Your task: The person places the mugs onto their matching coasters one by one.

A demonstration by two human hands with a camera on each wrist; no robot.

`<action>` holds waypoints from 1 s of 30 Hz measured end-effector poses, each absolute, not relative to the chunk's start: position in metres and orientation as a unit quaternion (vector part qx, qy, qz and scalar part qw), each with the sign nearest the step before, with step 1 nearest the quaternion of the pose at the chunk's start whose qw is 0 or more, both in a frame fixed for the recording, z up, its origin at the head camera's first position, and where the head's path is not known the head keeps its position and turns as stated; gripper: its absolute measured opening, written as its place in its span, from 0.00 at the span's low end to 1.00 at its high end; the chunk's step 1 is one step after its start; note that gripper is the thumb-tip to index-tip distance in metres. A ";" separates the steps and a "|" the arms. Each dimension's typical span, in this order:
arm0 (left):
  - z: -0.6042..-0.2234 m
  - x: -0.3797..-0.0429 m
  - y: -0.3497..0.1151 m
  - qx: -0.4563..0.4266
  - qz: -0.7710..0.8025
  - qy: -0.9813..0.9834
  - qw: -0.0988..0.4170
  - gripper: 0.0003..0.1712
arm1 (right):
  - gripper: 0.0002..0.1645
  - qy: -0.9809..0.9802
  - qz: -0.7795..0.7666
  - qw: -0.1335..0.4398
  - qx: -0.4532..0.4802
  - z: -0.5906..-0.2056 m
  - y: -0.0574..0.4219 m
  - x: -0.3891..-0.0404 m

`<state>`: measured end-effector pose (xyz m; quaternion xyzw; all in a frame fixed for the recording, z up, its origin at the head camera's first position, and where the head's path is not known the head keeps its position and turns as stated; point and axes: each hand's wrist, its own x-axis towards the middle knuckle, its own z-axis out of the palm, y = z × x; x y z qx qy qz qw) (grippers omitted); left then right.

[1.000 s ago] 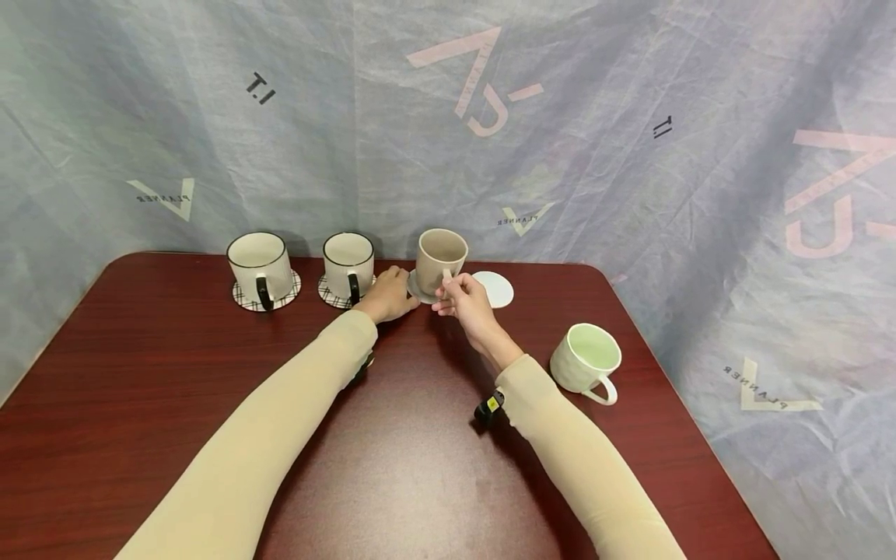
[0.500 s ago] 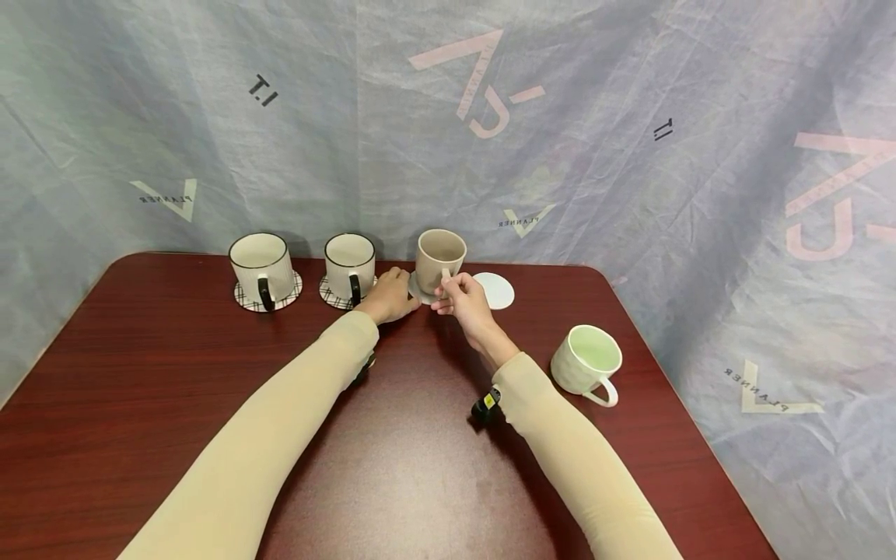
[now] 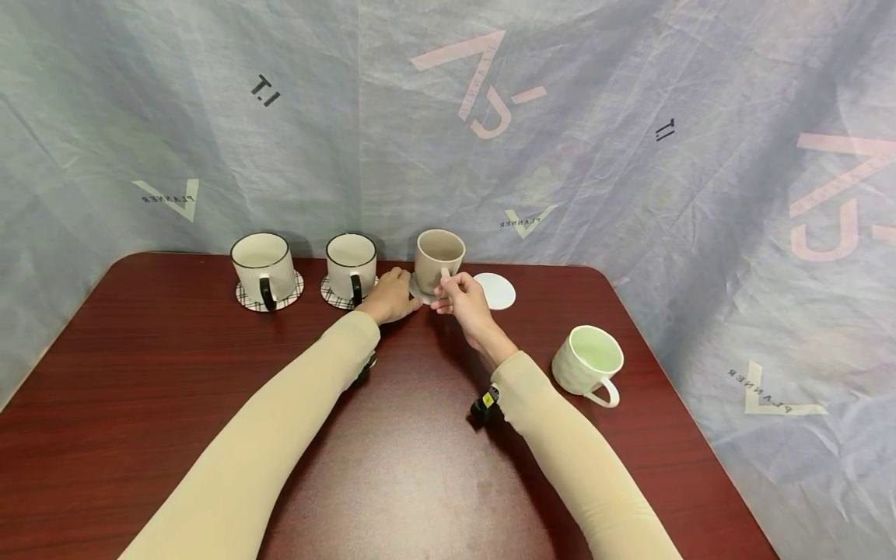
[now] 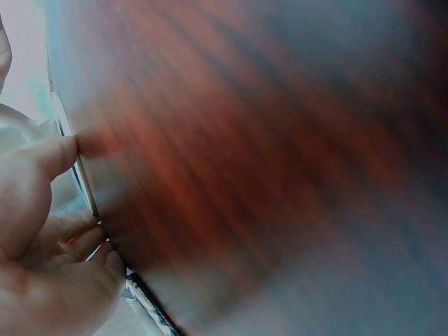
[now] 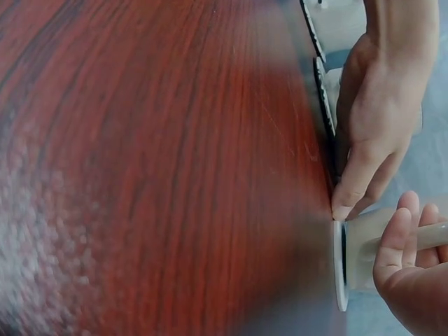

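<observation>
A beige mug (image 3: 439, 257) stands upright on a grey coaster (image 3: 420, 292) near the back edge of the table. My right hand (image 3: 467, 302) pinches the mug's handle (image 5: 430, 236) between thumb and fingers. On the coaster's left side, my left hand (image 3: 392, 297) holds its edge, the thumb tip against the rim in the right wrist view. The left wrist view catches the thumb (image 4: 59, 155) and curled fingers at that edge, partly blurred. Just left of that hand is a white mug (image 3: 350, 263) with a black handle, on a plaid coaster (image 3: 329, 292).
Another white, black-handled mug (image 3: 262, 260) sits on a plaid coaster (image 3: 241, 295) farther left. Right of the beige mug lies a round white coaster (image 3: 498, 292). A pale green mug (image 3: 577, 369) stands on the table (image 3: 406, 451) at right. A grey curtain (image 3: 595, 117) hangs behind.
The beige mug has shifted slightly left on its coaster, with my right hand still on the handle. My left hand stays at the coaster's edge. The other mugs keep their places.
</observation>
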<state>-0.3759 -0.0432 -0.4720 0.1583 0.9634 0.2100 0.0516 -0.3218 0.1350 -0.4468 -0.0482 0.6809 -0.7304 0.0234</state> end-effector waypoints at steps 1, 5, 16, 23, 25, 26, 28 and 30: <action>-0.473 -0.378 -0.043 0.158 0.211 0.963 0.054 0.41 | 0.09 0.682 -0.729 0.023 -0.047 -0.447 0.135 -0.322; -0.473 -0.377 -0.042 0.156 0.211 0.963 0.056 0.42 | 0.09 0.685 -0.727 0.023 -0.045 -0.449 0.136 -0.323; -0.460 -0.362 -0.043 0.159 0.208 0.964 0.043 0.40 | 0.09 0.692 -0.720 0.031 -0.036 -0.447 0.133 -0.321; -0.460 -0.362 -0.043 0.158 0.212 0.963 0.045 0.41 | 0.08 0.697 -0.715 0.045 -0.037 -0.445 0.132 -0.320; -0.460 -0.361 -0.043 0.158 0.212 0.964 0.043 0.41 | 0.07 0.700 -0.712 0.049 -0.035 -0.444 0.132 -0.320; -0.460 -0.361 -0.043 0.158 0.212 0.964 0.042 0.41 | 0.07 0.701 -0.711 0.051 -0.034 -0.444 0.132 -0.319; -0.460 -0.361 -0.043 0.158 0.213 0.963 0.041 0.41 | 0.07 0.703 -0.708 0.053 -0.033 -0.443 0.133 -0.319; -0.460 -0.361 -0.043 0.159 0.214 0.963 0.040 0.41 | 0.08 0.705 -0.706 0.056 -0.032 -0.442 0.133 -0.319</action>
